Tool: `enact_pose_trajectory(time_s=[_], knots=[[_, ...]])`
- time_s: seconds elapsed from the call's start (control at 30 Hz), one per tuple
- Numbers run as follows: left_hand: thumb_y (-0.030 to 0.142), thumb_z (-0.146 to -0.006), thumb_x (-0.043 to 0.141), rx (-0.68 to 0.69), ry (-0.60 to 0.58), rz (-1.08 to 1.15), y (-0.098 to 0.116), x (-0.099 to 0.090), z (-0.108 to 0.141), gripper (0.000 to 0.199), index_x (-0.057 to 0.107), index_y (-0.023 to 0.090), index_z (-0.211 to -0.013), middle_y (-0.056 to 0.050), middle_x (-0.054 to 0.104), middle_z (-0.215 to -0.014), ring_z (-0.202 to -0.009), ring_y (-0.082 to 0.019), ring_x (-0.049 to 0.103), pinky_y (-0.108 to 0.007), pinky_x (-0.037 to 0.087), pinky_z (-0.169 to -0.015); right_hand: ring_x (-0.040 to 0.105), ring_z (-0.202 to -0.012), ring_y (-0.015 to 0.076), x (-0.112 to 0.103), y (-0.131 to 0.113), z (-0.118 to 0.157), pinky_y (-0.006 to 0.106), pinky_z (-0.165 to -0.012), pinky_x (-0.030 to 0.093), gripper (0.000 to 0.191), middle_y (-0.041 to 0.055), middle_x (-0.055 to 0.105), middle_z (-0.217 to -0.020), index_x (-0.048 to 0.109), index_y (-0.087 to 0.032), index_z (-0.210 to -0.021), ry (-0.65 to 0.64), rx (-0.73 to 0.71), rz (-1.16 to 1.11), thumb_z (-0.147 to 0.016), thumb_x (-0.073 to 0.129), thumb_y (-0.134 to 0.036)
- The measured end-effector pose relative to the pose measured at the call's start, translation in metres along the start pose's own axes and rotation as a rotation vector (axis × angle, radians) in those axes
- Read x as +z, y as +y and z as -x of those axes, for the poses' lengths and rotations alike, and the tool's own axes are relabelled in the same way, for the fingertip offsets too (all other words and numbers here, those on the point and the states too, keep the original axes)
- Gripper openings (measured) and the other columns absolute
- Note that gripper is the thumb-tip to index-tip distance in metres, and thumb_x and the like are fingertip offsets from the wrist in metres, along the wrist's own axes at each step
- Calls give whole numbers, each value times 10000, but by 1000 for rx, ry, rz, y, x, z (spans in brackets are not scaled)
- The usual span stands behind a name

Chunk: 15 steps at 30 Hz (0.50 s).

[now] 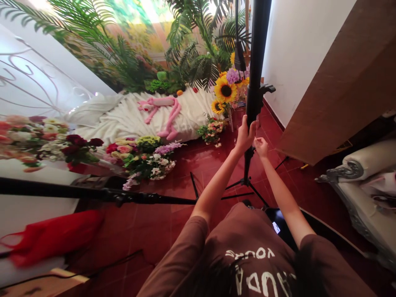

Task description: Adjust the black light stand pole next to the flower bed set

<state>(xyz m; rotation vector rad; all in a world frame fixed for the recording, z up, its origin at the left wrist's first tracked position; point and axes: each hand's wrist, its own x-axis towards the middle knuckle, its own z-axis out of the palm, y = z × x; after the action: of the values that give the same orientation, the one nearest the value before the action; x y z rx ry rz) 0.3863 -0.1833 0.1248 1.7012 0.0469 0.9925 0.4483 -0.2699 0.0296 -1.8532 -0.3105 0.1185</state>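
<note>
A black tripod light stand [255, 49] rises upright before me; its top is out of view. My left hand [246, 135] is closed around its pole, with the thumb pointing up. Just lower, on the pole's right side, my right hand [261, 147] has its fingers curled in a pinch at a small dark knob [253, 150], partly covered by the fingers. Above both hands, a larger clamp knob [267, 88] sticks out to the right. A black cable with a plug-like end [239, 57] hangs beside the pole. The spread tripod legs [246, 181] rest on red floor tiles.
A second black stand [123, 197] crosses the left side. Behind are a white-draped bed [192, 109] with a pink plush toy [163, 102], sunflowers [225, 90] and flower bunches [148, 159]. A brown panel [334, 90] and ornate sofa [355, 198] stand right; a red bag [58, 235] lies left.
</note>
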Motion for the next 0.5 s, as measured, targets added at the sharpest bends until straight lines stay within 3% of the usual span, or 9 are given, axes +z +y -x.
enact_pose_trajectory(time_s=[0.17,0.33,0.43,0.5], knots=[[566,-947,397,-2,34,8,5,4,4,425,532,227,-1165,31,545,-659,-530,-82,518,-236,433,-574,546,-493,113,1,-7,-10,217,-547,419,273,-9,621,-584,684,-177,-731,-119,106,239,-877,527,-346],[520,-965,392,7,83,-9,12,8,11,376,543,231,-1153,14,584,-704,-587,-86,539,-233,435,-605,564,-467,142,7,-8,-21,231,-504,424,269,4,572,-470,712,-150,-721,-257,288,291,-864,495,-217],[516,-967,386,17,78,-14,14,7,12,371,541,227,-1140,3,598,-728,-607,-89,546,-234,439,-618,601,-501,195,11,-4,-32,278,-538,458,220,34,539,-425,691,-141,-623,-267,325,342,-802,578,-201],[519,-967,384,22,74,-4,13,7,12,372,538,225,-1136,0,602,-739,-616,-90,550,-233,440,-620,615,-524,232,12,2,-39,313,-569,475,214,44,499,-388,650,-153,-533,-269,242,340,-743,636,-187]])
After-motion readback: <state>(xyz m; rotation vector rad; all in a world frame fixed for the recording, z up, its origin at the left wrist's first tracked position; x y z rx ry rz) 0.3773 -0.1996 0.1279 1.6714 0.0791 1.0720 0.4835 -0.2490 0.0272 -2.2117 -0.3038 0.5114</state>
